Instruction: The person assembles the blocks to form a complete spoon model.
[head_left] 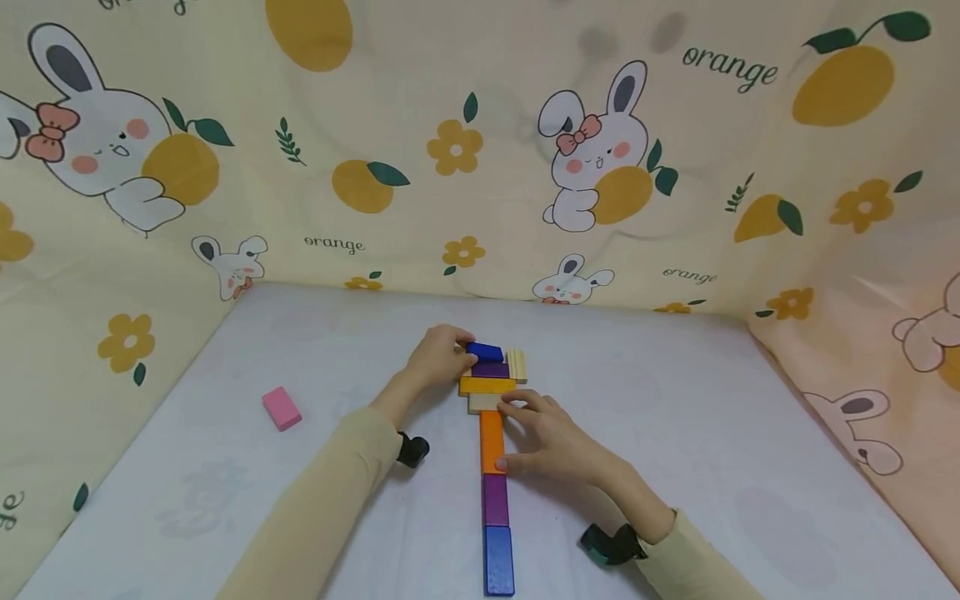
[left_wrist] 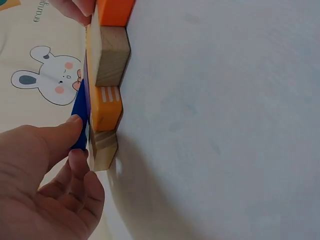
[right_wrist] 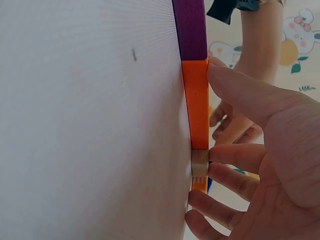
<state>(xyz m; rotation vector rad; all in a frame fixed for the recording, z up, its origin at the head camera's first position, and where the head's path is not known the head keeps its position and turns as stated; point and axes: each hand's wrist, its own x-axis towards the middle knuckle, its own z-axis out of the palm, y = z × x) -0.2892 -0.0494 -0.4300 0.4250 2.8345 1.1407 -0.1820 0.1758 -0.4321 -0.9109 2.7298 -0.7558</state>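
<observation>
Blocks form a line on the white surface. My left hand (head_left: 441,358) pinches a dark blue block (head_left: 486,352) at the far end, between thumb and fingertips, slightly tilted over a purple block (head_left: 491,371). A ribbed pale wooden block (head_left: 517,366) stands just right of these. Nearer come a yellow-orange block (head_left: 487,385), a plain wooden block (head_left: 483,403) and a long orange block (head_left: 491,442). At the line's right side is my right hand (head_left: 553,440), fingers spread and loosely bent, its thumb at the orange block and its fingertips by the plain wooden block (right_wrist: 200,163).
A second purple block (head_left: 496,500) and a blue block (head_left: 499,560) continue the line toward me. Off to the left lies a pink block (head_left: 281,408). A cloth with rabbits and oranges (head_left: 465,217) hangs behind the white table surface (head_left: 675,417).
</observation>
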